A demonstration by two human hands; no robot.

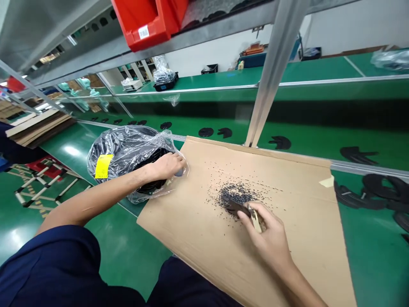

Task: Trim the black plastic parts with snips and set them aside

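My left hand (169,165) is at the mouth of a clear plastic bag (128,138), its fingers curled closed on the film at the rim. Black parts (156,157) show inside the bag, and a yellow label (104,166) is stuck to its side. In my right hand (270,232) is a dark, flat piece (233,206) with a cream-coloured part (255,219) between the fingers; its exact kind is unclear. The piece's tip touches a heap of tiny black bits (241,192) scattered over a brown cardboard sheet (198,234).
Black curved parts (281,142) lie along the green bench behind the cardboard, with more (380,192) grouped at the right. A metal post (270,72) rises at the cardboard's back edge. Overhead, a red bin (150,25) sits on a shelf. Stacked boards (41,128) lie at left.
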